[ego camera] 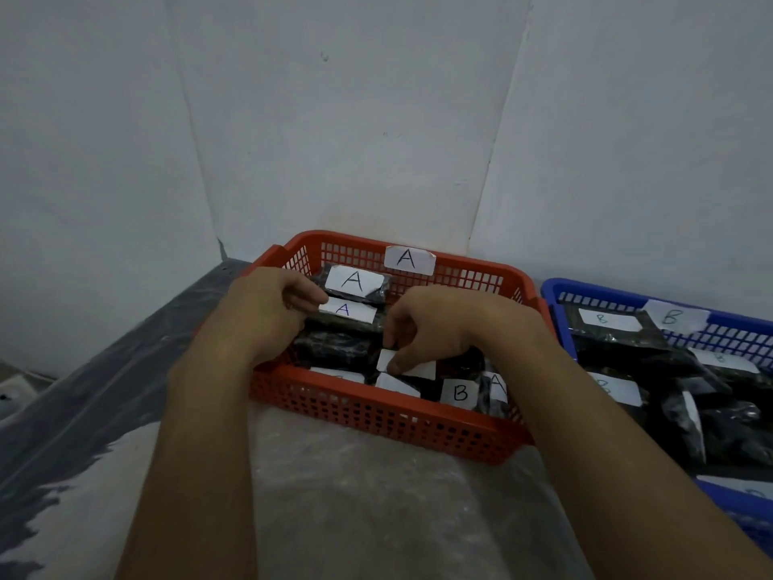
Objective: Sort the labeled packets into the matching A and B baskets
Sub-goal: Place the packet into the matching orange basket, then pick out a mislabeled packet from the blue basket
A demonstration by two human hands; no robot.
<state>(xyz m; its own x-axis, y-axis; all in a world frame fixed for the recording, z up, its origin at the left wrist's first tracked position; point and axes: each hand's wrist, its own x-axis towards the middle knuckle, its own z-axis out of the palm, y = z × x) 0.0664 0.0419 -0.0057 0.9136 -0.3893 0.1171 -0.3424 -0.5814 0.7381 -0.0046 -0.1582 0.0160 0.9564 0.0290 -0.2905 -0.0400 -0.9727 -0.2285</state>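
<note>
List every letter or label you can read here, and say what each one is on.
"A": tag on red basket.
"A": back packet.
"A": second packet.
"B": front packet in red basket.
"A": packet beside it, partly cut off.
"B": tag on blue basket.
"B": faint, blue-basket packet.
Other labels: unreadable.

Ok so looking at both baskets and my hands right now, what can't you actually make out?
Head view only:
- Label under the right hand: letter covered by the fingers.
- White labels at the red basket's near wall: letters hidden by angle and rim.
- Blue basket: cut off by the right edge; contents partly hidden by the right forearm.
- Left hand: its grip on the A packet is unclear.
</note>
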